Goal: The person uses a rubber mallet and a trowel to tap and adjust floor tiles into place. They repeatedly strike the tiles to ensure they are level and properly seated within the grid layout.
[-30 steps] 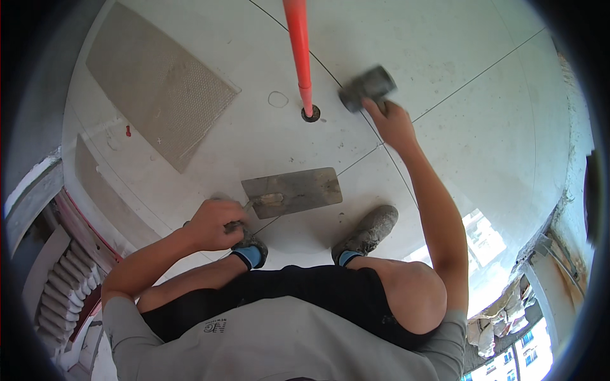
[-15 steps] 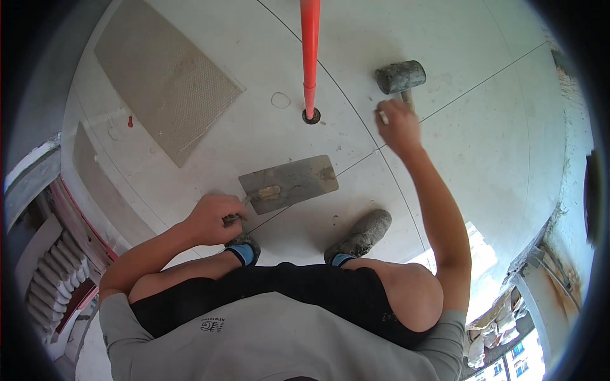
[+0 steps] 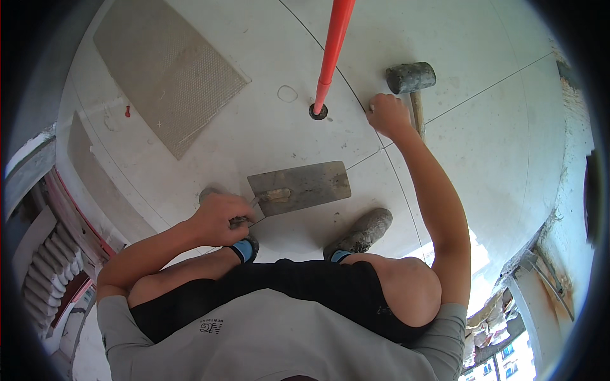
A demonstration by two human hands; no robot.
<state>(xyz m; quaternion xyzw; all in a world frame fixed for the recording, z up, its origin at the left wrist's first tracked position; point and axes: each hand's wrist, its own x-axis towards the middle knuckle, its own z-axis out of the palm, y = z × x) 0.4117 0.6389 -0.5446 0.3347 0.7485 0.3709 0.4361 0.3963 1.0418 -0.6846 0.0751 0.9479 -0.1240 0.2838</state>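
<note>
Crouching on pale floor tiles (image 3: 254, 136), we grip a trowel (image 3: 298, 188) in our closed left hand (image 3: 219, 219), our right hand (image 3: 387, 115) fisted around a rubber mallet (image 3: 411, 77).

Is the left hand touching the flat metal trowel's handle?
Touching. The head view shows the left hand with fingers wrapped around the handle of the trowel, whose blade lies flat on the floor tile.

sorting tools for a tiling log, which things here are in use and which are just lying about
In use:
left hand gripping the flat trowel
right hand holding the rubber mallet
white floor tile under both

Lying about:
grey mesh-backed tile, face down
orange pole standing in a black base
small red bit
</note>
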